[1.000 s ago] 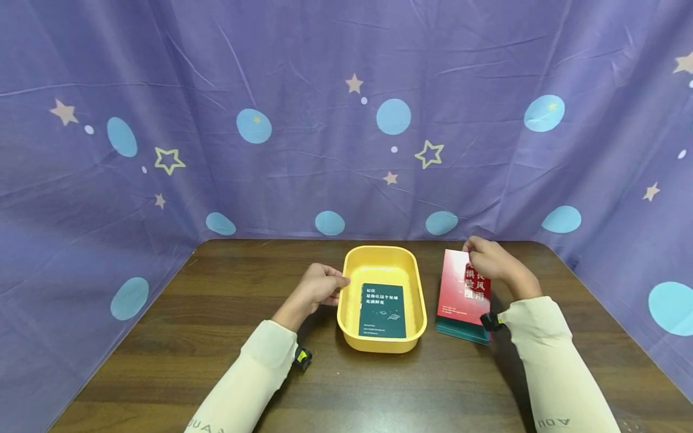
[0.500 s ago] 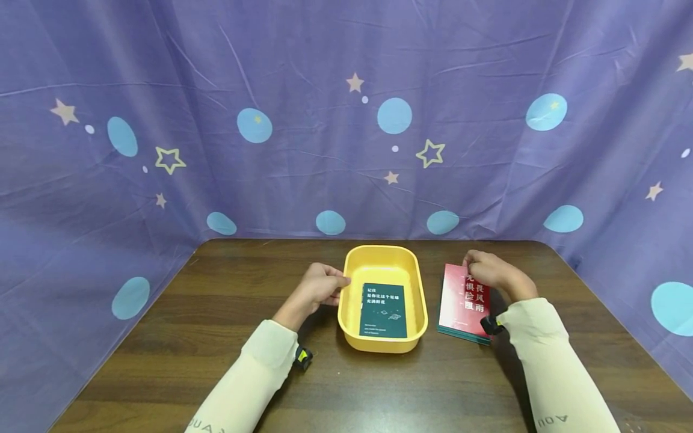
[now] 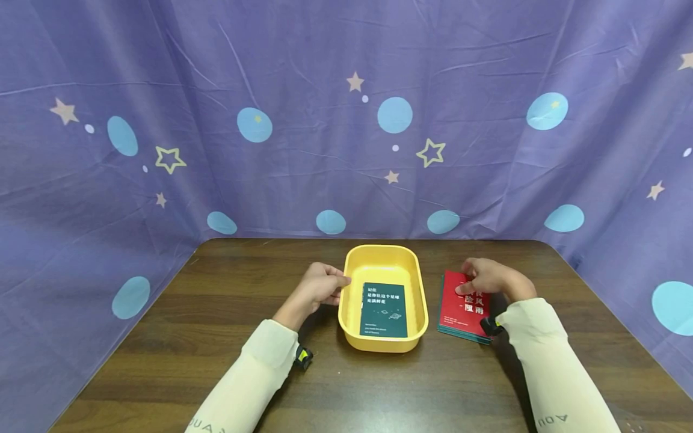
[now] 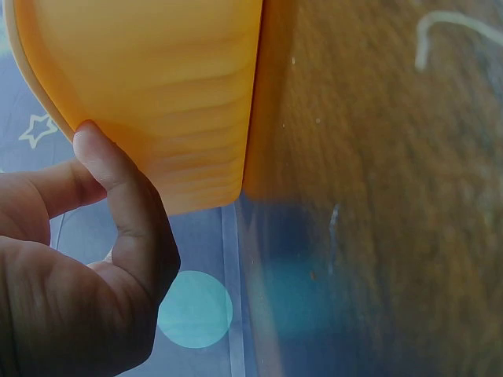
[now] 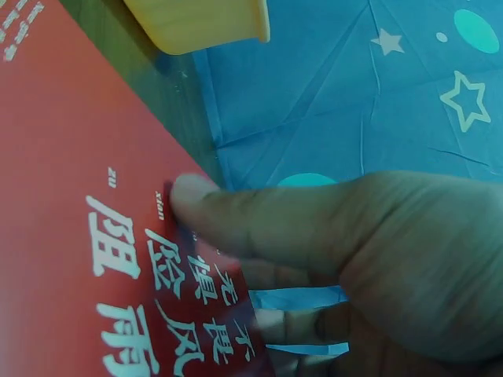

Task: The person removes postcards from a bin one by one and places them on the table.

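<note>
My left hand (image 3: 319, 284) pinches the left rim of a yellow plastic tray (image 3: 354, 344), its thumb (image 4: 98, 153) over the edge. Inside the tray lies a dark green notebook (image 3: 382, 313) with white lettering and a small planet drawing. To the right of the tray, a red notebook (image 3: 453, 310) with white lettering lies on top of green ones (image 3: 460, 334). My right hand (image 3: 489, 278) grips the far end of the red notebook. In the right wrist view its thumb (image 5: 192, 196) is on the cover, with the other fingers at the far edge, partly hidden.
Everything stands on a brown wooden table (image 3: 233, 337). A purple curtain (image 3: 292, 180) with stars and blue dots hangs close behind its back edge. A strip of tabletop separates the tray from the stack.
The red notebook has come down from a tilt to lie flat on the green ones. My right hand has lowered with it, and its thumb now shows on the cover. My left hand stays put.
</note>
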`<action>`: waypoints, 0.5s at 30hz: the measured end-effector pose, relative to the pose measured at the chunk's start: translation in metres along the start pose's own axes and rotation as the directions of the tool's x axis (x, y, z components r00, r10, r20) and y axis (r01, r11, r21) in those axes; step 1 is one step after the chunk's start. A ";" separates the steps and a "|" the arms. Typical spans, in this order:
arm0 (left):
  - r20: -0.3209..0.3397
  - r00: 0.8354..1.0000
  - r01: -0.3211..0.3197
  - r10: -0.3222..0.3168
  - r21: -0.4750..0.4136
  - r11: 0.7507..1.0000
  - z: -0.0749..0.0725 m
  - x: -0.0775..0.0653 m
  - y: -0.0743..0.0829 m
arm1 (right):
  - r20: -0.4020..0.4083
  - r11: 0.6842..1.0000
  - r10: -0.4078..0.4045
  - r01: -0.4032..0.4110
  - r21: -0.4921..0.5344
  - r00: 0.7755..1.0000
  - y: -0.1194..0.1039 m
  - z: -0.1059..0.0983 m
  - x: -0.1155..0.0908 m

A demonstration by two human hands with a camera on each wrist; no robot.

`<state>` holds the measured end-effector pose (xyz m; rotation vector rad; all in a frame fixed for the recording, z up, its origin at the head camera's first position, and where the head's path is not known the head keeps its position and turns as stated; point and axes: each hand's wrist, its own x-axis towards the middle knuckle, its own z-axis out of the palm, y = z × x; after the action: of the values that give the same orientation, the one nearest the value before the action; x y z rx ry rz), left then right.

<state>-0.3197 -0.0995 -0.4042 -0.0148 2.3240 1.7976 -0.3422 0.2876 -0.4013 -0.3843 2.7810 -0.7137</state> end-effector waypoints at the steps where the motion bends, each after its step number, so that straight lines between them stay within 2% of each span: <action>1: -0.001 1.000 0.001 -0.001 0.001 1.000 0.000 0.000 0.000 | 0.008 1.000 0.012 -0.012 0.005 1.000 0.000 0.001 0.001; 5: 0.001 1.000 0.002 -0.002 -0.009 1.000 0.000 -0.001 0.001 | 0.021 1.000 0.030 -0.030 0.007 0.999 0.000 0.003 0.001; 15: -0.001 1.000 0.004 -0.004 -0.017 1.000 0.001 -0.001 0.001 | 0.010 0.999 0.016 -0.015 -0.034 1.000 -0.004 0.005 -0.002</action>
<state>-0.3190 -0.0987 -0.4033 -0.0225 2.3077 1.8161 -0.3382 0.2833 -0.4030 -0.3714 2.7867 -0.6603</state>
